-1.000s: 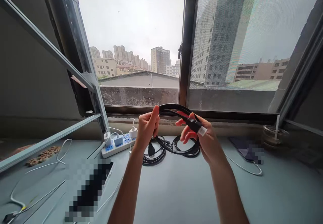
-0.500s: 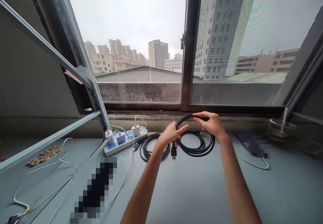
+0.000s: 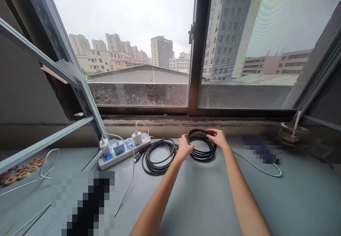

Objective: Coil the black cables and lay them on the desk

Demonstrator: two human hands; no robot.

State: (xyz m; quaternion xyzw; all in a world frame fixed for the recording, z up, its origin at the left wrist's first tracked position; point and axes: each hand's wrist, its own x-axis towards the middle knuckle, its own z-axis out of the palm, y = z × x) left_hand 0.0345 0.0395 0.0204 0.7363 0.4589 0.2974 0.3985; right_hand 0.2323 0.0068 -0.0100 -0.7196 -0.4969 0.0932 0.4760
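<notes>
Black cable coil [image 3: 204,157] is between the person's two hands, toward the far side of the grey-blue desk [image 3: 202,197]; whether it's resting there, I can't tell from where I stand. Nearest to us, a dark pixelated patch [image 3: 86,209] covers something at the left. Farther in, the left hand [image 3: 185,147] grips the coil's left side, and the right hand [image 3: 218,138] pinches its upper right edge. Loops crowd together between the hands, and I can't tell whether they're all one cable. Just left of them lies a second black coil [image 3: 150,167], then a white power strip [image 3: 130,144] with three plugs in it. Over to the right stands a lidded cup [image 3: 290,137] with a straw. Farthest off, buildings [image 3: 162,51] rise outside the window [image 3: 193,87].
</notes>
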